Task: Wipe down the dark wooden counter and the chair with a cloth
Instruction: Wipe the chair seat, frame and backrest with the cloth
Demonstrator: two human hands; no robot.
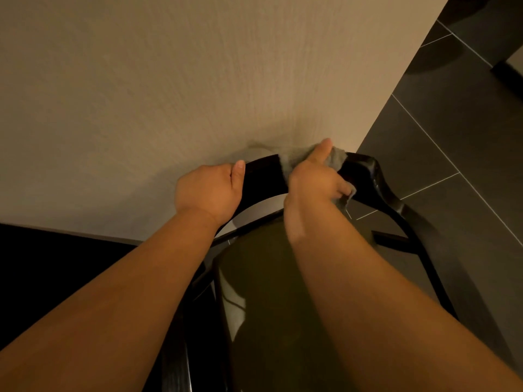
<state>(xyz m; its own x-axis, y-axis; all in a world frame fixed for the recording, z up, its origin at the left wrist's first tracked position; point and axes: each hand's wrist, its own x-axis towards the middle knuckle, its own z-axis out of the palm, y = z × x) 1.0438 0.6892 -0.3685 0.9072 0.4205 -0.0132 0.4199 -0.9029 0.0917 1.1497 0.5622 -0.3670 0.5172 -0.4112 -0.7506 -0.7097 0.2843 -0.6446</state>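
Observation:
A dark wooden chair [263, 179] stands below me, its curved top rail against a light wall and its olive seat cushion [268, 292] between my forearms. My left hand [209, 190] grips the left part of the top rail, thumb on the front face. My right hand [314, 179] holds a grey cloth [335, 158] wrapped over the right part of the rail, thumb pointing up along the cloth. The dark counter is not clearly in view.
A light textured wall [198, 80] fills the upper left. Dark grey floor tiles [452, 137] with pale grout lines lie to the right. A dark surface [56, 264] sits at the lower left. Another dark furniture base [506, 72] shows at the far right.

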